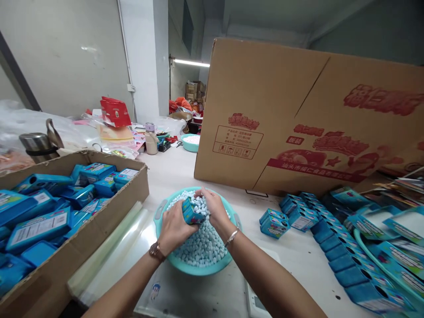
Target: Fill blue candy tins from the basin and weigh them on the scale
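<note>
A teal basin [159, 216] heaped with small pale-blue candies [202, 243] sits on the table in front of me. My left hand [172, 229] is closed round a small blue box [191, 213], held over the candies. My right hand [213, 207] rests on the heap beside the box, fingers curled against it. A watch is on my left wrist, a thin bracelet on my right.
A low cardboard tray [109, 212] of blue boxes stands at the left. A large printed carton [308, 123] stands behind the basin. Rows of open blue boxes [334, 247] lie at the right. A steel flask [38, 145], red packets and clutter fill the far left.
</note>
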Tool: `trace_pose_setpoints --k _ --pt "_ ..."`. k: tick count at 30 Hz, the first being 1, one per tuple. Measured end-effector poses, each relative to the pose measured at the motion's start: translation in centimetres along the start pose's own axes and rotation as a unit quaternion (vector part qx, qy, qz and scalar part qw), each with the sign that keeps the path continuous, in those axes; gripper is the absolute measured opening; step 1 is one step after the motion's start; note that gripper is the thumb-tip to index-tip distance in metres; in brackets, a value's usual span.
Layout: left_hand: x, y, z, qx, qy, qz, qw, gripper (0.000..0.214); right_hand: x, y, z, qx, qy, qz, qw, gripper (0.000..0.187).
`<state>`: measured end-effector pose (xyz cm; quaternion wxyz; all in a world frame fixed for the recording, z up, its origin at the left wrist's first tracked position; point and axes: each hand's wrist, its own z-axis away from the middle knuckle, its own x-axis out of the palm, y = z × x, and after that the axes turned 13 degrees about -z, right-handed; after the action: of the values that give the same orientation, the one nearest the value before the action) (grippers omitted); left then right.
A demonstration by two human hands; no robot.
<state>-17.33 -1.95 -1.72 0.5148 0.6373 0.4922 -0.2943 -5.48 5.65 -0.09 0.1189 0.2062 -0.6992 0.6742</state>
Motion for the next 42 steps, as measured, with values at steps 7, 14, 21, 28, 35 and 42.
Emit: trace_pose_setpoints --k 7,14,21,28,35,42 --pt "0.4 -0.4 -0.1 -0.002 -0.012 0.028 1.000 0.069 0.0 0.4 -0.3 0.015 0.032 -0.007 0.999 0.025" --pt "0.6 -0.6 -0.5 -0.025 -0.037 0.045 0.998 0.069 0.5 0.3 -0.3 0.009 0.026 0.004 1.000 0.031" --pt "0.0 -1.0 -0.7 -0.017 -0.037 0.060 0.997 0.063 1.1 0.0 -0.4 0.023 -0.007 0.008 1.000 0.047" --pt "0.7 -0.8 -0.7 -0.011 -0.037 0.093 0.995 0.061 1.5 -0.6 0.0 0.064 -0.034 -0.012 0.997 0.054" --pt "-0.7 -1.8 -0.5 0.006 -0.086 0.114 0.990 0.071 -1.7 -2.8 1.2 0.061 -0.097 -0.015 0.993 0.055" --pt "-4.2 -0.3 -2.0 0.181 -0.219 -0.195 0.939 0.042 -10.3 -0.2 4.5 0.046 -0.069 0.377 0.922 0.067"
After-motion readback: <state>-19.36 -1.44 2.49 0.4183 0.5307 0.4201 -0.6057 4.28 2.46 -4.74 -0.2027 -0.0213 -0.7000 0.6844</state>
